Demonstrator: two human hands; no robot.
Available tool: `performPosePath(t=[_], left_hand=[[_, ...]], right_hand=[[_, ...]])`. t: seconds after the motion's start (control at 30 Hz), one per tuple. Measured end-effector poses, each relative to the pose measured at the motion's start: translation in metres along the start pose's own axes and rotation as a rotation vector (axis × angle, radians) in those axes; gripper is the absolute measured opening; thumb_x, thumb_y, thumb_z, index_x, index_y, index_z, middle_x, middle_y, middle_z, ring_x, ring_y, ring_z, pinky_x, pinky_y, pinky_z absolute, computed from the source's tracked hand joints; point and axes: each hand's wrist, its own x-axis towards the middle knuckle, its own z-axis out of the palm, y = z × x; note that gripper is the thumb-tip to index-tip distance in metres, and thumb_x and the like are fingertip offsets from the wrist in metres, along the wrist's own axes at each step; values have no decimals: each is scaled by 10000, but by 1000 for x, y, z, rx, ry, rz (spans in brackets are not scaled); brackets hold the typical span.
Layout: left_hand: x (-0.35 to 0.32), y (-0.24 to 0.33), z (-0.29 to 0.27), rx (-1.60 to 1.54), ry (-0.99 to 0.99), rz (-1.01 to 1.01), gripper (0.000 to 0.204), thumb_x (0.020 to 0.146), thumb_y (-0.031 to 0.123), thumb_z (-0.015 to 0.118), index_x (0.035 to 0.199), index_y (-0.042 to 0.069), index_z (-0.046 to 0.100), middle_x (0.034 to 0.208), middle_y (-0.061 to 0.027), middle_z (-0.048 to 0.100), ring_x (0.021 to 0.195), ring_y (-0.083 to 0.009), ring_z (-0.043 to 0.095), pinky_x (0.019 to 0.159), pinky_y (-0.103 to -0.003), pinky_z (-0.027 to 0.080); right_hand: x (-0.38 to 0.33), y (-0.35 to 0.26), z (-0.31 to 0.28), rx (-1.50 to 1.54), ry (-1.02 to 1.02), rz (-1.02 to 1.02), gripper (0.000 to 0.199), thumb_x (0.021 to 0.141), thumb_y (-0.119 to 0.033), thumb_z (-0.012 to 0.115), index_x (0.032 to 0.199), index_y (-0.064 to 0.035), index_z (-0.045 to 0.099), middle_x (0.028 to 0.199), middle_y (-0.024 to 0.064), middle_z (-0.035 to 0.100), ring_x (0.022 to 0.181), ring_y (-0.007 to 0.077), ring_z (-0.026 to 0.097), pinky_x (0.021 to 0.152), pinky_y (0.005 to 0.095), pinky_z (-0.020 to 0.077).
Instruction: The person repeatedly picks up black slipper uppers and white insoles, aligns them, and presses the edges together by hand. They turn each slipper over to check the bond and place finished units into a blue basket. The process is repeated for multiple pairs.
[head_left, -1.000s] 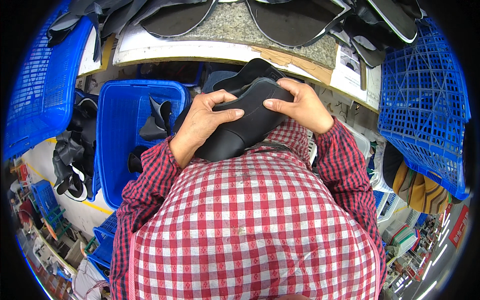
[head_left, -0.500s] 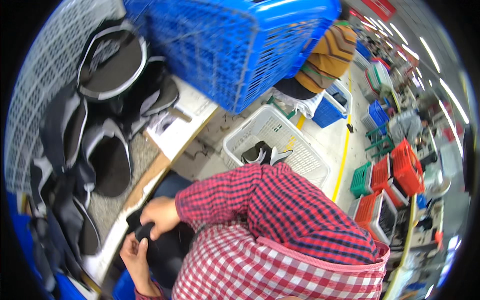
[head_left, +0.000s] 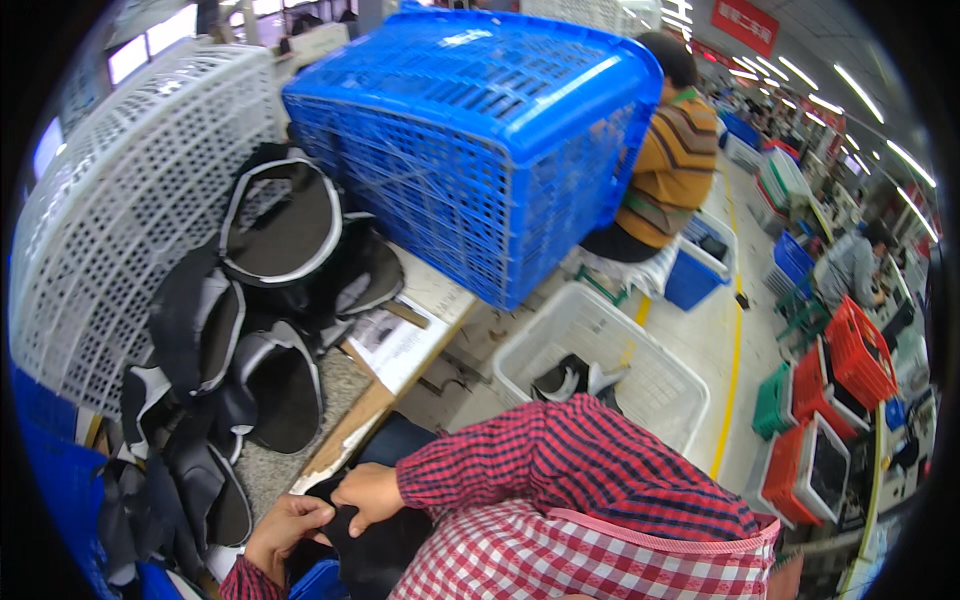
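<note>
My right hand (head_left: 368, 496) is closed on a black piece of material (head_left: 382, 548) that lies over my lap beside the table edge. Just left of it, my left hand (head_left: 287, 528) pinches the edge of the same piece, thumb against fingers. The exact shape of the piece is partly hidden by my hands and apron. On the table to the left lie several black shoe uppers (head_left: 284, 405) with pale grey linings, heaped together. One upper with a white rim (head_left: 281, 220) stands at the far end of the heap.
A big blue crate (head_left: 430, 180) stands at the table's far end, and a white perforated crate (head_left: 130, 240) leans at the left. On the floor, a white basket (head_left: 660, 400) holds some dark uppers. A person in a striped top (head_left: 668, 165) sits beyond. Red crates (head_left: 790, 470) stand right.
The view has tilted up, so the crates and table appear lower and further right. Both hands stay on the black material, close together.
</note>
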Motion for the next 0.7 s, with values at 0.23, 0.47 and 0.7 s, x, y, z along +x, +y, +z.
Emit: performPosePath(t=[0.23, 0.47, 0.7], left_hand=[[-22, 0, -15, -38, -192, 44, 232, 1033, 131, 643, 1166, -42, 723, 994, -78, 760, 865, -162, 737, 766, -316, 639], [-45, 3, -9, 57, -146, 73, 212, 1015, 85, 644, 1168, -41, 720, 1028, -66, 752, 882, -166, 723, 735, -320, 649], [-56, -9, 10, 99, 106, 86, 177, 1017, 101, 625, 1053, -34, 734, 906, -66, 733, 736, -145, 697, 641, -277, 616]], right_hand=[[9, -28, -2, -36, -85, 23, 525, 831, -482, 787, 1073, -26, 692, 971, 201, 730, 975, 413, 702, 801, 505, 528], [9, -45, 0, 10, -110, 2, 521, 963, -541, 647, 1151, -57, 689, 1029, 204, 730, 1032, 402, 692, 851, 486, 516], [9, -50, 6, -49, -57, -10, 509, 971, -550, 629, 1091, -58, 680, 972, 207, 726, 974, 412, 697, 809, 492, 520]])
